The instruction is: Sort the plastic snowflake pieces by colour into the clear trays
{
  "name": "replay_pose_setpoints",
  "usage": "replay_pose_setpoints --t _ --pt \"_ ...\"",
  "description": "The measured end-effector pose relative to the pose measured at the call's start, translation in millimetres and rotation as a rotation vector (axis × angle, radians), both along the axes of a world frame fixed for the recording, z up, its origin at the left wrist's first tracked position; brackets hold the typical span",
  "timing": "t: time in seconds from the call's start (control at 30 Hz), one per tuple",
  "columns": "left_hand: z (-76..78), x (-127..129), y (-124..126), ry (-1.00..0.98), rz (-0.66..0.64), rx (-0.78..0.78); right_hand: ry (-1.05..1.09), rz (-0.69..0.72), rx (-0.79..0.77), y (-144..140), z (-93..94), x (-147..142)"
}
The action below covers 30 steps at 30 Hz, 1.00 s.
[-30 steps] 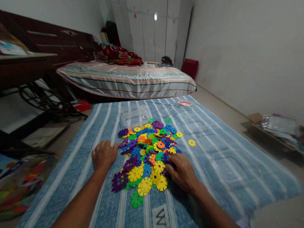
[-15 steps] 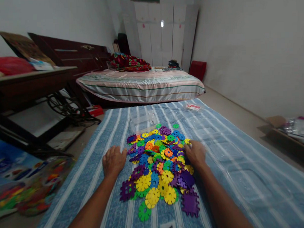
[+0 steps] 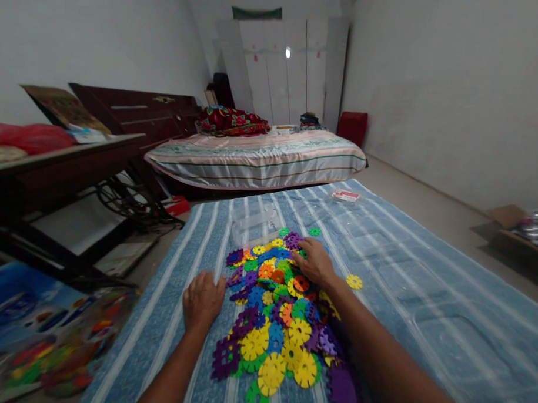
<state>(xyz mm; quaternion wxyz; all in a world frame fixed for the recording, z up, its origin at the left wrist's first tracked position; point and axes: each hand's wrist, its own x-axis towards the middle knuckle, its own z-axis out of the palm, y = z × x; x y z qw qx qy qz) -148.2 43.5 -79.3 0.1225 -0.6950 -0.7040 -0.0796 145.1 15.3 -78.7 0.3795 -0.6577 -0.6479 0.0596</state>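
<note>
My left hand (image 3: 203, 299) rests on the mat (image 3: 386, 268) just left of the pile of discs (image 3: 273, 319); my right hand (image 3: 317, 261) lies on its far part. A clear box (image 3: 254, 222) sits behind the pile, the bed (image 3: 258, 158) beyond.

discs (image 3: 273, 319): smooth plastic | mat (image 3: 386, 262): striped cloth | box (image 3: 254, 222): clear plastic

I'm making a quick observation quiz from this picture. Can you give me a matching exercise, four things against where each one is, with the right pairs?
Things:
1. left hand
2. right hand
3. lone yellow disc
4. clear plastic box

Places:
A. on the striped cloth, apart from the pile, right of it
B. flat at the pile's left edge
C. beyond the pile's far end
D. on the far part of the pile of discs

Pairs: 1-B, 2-D, 3-A, 4-C
</note>
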Motion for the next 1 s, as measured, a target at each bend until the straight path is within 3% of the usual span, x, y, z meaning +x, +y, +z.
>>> replay_pose_setpoints --t 0.17,0.33,0.53,0.63,0.77,0.87,1.0 --pt "0.1 -0.6 -1.1 -0.005 0.002 -0.018 -0.147 0.132 -0.077 21.1 -0.1 -8.8" --pt "-0.8 -0.3 -1.5 -0.009 0.007 0.0 -0.197 0.171 -0.079 -6.0 -7.3 -1.5" --pt "0.1 0.9 -2.1 -0.025 0.019 -0.014 0.011 0.152 0.019 -41.5 -4.1 9.0" --pt "0.2 0.9 -2.3 -0.019 0.012 -0.007 0.161 0.057 0.114 -44.9 -7.9 21.0" --pt "-1.5 0.2 -1.7 -0.017 0.015 -0.011 0.232 -0.204 0.224 -37.1 -25.1 47.5" --pt "-2.9 -0.4 -0.7 -0.015 0.021 -0.009 0.283 -0.309 0.131 -32.1 -37.4 63.2" --pt "-3.0 -0.5 0.5 -0.016 0.029 -0.015 0.296 -0.262 -0.002 -31.2 -42.1 69.7"
